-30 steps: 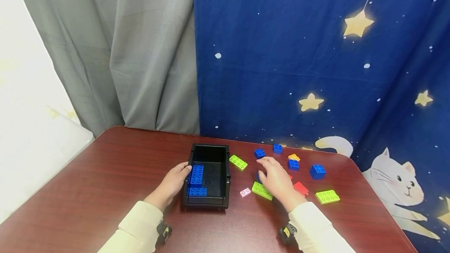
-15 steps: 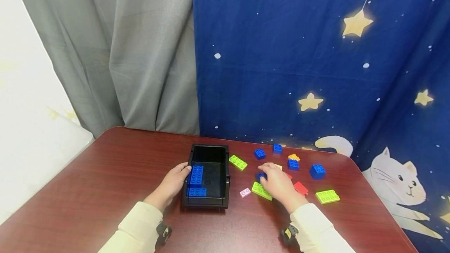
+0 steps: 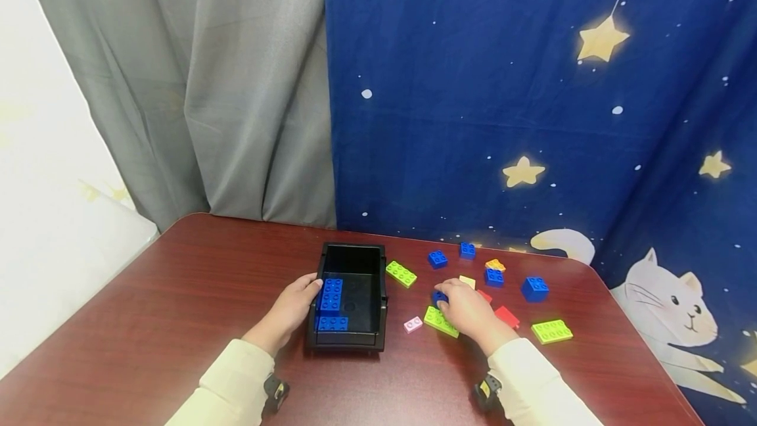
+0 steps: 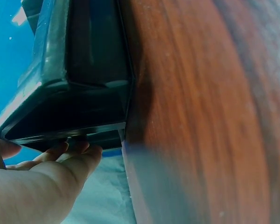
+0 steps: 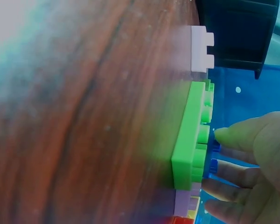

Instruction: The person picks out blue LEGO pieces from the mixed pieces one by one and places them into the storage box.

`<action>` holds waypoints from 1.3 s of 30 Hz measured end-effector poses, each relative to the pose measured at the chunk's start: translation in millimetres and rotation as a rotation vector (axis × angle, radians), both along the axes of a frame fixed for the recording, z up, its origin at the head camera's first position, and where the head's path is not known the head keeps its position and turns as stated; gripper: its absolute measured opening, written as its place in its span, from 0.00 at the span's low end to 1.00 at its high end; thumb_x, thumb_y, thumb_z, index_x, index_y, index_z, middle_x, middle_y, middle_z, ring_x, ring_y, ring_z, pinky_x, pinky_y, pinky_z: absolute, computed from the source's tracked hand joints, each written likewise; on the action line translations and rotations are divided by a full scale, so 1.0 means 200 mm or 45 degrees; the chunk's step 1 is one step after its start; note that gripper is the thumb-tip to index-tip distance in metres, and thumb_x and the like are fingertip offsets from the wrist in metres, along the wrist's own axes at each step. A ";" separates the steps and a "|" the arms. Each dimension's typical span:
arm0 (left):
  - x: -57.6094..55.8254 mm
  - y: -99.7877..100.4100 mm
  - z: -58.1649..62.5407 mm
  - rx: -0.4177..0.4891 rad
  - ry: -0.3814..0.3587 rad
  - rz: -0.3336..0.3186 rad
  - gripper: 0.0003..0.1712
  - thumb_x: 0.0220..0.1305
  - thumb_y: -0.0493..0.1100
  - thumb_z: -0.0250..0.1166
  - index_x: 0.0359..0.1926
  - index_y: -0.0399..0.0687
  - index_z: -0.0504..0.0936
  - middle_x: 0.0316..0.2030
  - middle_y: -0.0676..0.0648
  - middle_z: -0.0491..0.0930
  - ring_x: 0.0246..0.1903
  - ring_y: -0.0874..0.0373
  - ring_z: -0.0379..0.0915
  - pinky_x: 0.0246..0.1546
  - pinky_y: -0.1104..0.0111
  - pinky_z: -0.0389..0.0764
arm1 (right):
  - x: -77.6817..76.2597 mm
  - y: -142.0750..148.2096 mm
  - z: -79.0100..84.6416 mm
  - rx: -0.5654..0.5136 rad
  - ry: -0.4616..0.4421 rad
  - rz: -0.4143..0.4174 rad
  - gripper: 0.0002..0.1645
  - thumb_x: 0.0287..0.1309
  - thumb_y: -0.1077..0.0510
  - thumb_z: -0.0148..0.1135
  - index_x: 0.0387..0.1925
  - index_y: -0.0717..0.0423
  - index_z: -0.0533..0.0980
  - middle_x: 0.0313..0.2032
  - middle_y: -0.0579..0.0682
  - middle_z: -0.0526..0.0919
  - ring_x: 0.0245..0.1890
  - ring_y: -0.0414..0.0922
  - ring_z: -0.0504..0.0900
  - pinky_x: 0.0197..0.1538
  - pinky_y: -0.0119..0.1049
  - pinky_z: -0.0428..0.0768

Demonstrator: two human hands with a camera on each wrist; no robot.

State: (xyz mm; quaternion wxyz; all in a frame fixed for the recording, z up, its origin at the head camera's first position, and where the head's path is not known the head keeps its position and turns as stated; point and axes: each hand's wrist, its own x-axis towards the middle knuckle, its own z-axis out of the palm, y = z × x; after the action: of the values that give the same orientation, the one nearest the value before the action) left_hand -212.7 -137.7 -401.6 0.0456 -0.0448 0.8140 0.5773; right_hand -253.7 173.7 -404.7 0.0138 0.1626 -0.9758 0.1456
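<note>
My left hand (image 3: 291,311) grips the left wall of a black plastic bin (image 3: 382,301), thumb over the rim and fingers on the outside. Inside the bin, blue studded building bricks (image 3: 330,298) lie along the left side. To the right, my right hand (image 3: 469,307) pinches a blue brick (image 3: 438,297) between thumb and fingers, low over the table; the hand partly hides it. Just in front of that brick lies a lime green brick (image 3: 441,321). In the right wrist view, the green brick (image 5: 189,140) partly covers the blue one behind it.
Around the right hand lie a pink brick (image 3: 412,325), red brick (image 3: 506,317), pale yellow brick (image 3: 467,282) and orange piece (image 3: 495,265). Several more blue bricks (image 3: 535,289) and lime bricks (image 3: 552,331) are spread farther out. Curtains hang behind the table (image 3: 225,255).
My right hand has lowered slightly and closed its thumb and fingers on the blue brick, uncovering the pale yellow brick. The left hand and bin have stayed still.
</note>
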 end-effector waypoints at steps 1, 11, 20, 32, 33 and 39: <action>0.00 0.00 0.00 0.000 0.000 0.000 0.30 0.76 0.47 0.44 0.69 0.31 0.59 0.65 0.29 0.64 0.67 0.35 0.55 0.65 0.41 0.57 | 0.00 0.00 0.00 0.004 -0.008 0.003 0.21 0.56 0.61 0.66 0.52 0.64 0.78 0.48 0.57 0.81 0.51 0.56 0.80 0.55 0.52 0.78; 0.00 -0.01 0.00 0.015 -0.002 0.005 0.30 0.76 0.47 0.44 0.69 0.31 0.59 0.65 0.30 0.63 0.67 0.35 0.55 0.65 0.42 0.58 | -0.02 0.00 0.01 -0.012 -0.086 0.018 0.22 0.57 0.61 0.66 0.53 0.65 0.77 0.49 0.58 0.80 0.51 0.57 0.79 0.55 0.53 0.77; 0.01 -0.01 0.00 0.026 -0.009 0.008 0.29 0.76 0.46 0.44 0.69 0.31 0.59 0.64 0.29 0.65 0.65 0.36 0.58 0.65 0.42 0.60 | -0.04 -0.01 0.02 0.030 -0.110 0.047 0.20 0.57 0.61 0.66 0.51 0.66 0.78 0.46 0.58 0.82 0.49 0.56 0.80 0.55 0.53 0.78; 0.00 0.00 0.01 0.054 -0.007 0.009 0.28 0.76 0.47 0.44 0.69 0.33 0.61 0.62 0.31 0.68 0.62 0.38 0.63 0.63 0.43 0.63 | -0.07 -0.01 0.04 0.060 -0.094 0.046 0.19 0.56 0.61 0.67 0.49 0.66 0.79 0.44 0.60 0.83 0.47 0.57 0.81 0.54 0.52 0.78; 0.00 0.00 0.01 0.051 -0.007 0.007 0.29 0.76 0.47 0.44 0.69 0.32 0.60 0.62 0.31 0.68 0.62 0.38 0.63 0.63 0.43 0.63 | -0.07 -0.01 0.04 0.065 -0.094 0.047 0.19 0.56 0.61 0.67 0.48 0.66 0.79 0.43 0.60 0.83 0.47 0.57 0.81 0.54 0.52 0.78; -0.01 0.00 0.01 0.042 -0.010 -0.002 0.30 0.76 0.45 0.44 0.69 0.29 0.57 0.65 0.29 0.63 0.65 0.36 0.58 0.65 0.43 0.60 | -0.08 -0.01 0.04 0.071 -0.086 0.050 0.17 0.55 0.60 0.68 0.46 0.65 0.81 0.40 0.58 0.84 0.43 0.56 0.82 0.52 0.52 0.79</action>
State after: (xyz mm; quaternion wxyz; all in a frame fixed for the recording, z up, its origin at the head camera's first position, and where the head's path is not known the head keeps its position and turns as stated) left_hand -214.3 -137.1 -398.7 0.0498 -0.0457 0.8042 0.5905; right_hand -269.5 170.9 -396.6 -0.0265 0.1772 -0.9760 0.1241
